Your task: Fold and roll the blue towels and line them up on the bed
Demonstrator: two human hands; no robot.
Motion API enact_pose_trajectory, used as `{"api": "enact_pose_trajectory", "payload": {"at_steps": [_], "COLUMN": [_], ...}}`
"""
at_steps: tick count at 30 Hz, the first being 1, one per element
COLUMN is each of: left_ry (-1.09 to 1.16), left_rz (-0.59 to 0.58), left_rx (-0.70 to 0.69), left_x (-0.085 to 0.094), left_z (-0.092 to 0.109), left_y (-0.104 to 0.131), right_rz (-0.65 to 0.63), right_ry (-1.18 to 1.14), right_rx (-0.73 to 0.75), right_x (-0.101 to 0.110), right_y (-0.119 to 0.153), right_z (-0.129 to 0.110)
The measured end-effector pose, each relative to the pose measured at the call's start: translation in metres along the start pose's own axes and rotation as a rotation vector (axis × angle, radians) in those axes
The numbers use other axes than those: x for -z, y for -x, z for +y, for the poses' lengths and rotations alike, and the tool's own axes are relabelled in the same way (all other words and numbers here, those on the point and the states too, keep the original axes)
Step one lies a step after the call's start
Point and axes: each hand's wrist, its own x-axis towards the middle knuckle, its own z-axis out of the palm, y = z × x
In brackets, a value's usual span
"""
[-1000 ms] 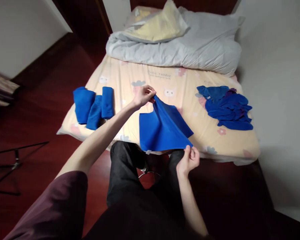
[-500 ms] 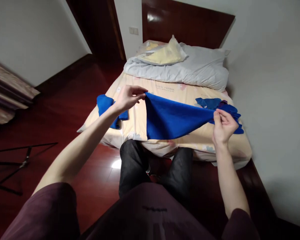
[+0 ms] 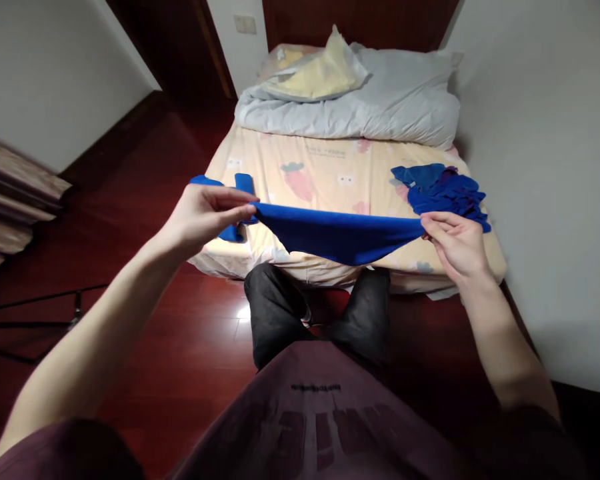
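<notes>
The left hand [image 3: 205, 212] pinches one corner of a blue cloth [image 3: 340, 233] between thumb and fingers; the right hand [image 3: 453, 241] grips the opposite corner likewise. The cloth hangs taut above the near edge of the bed [image 3: 320, 177], its lower edge drooping. Open sheet lies beyond it, between the folded blue cloths [image 3: 244, 183] and the crumpled pile [image 3: 443, 193]. Both arms reach forward, spread apart.

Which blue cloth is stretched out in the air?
The cloth between the left hand and right hand; the other blue cloths lie on the bed.
</notes>
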Motion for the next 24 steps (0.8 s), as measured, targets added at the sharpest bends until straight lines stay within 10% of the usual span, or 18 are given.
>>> {"api": "enact_pose_trajectory", "payload": {"at_steps": [11, 18, 24], "left_ry": [0.12, 0.168, 0.139], "left_rz": [-0.175, -0.067, 0.172], "left_rx": [0.134, 0.139, -0.045], "left_x": [-0.011, -0.053, -0.076], "left_z": [-0.039, -0.073, -0.043], "left_y": [-0.006, -0.116, -0.196], "right_rz": [-0.139, -0.058, 0.089], "right_ry": [-0.066, -0.073, 0.056], "right_rx": [-0.329, -0.409, -0.08], "right_x": [0.017, -0.023, -0.059], "right_y": [0.003, -0.092, -0.175], "right_z": [0.001, 0.038, 0.043]}}
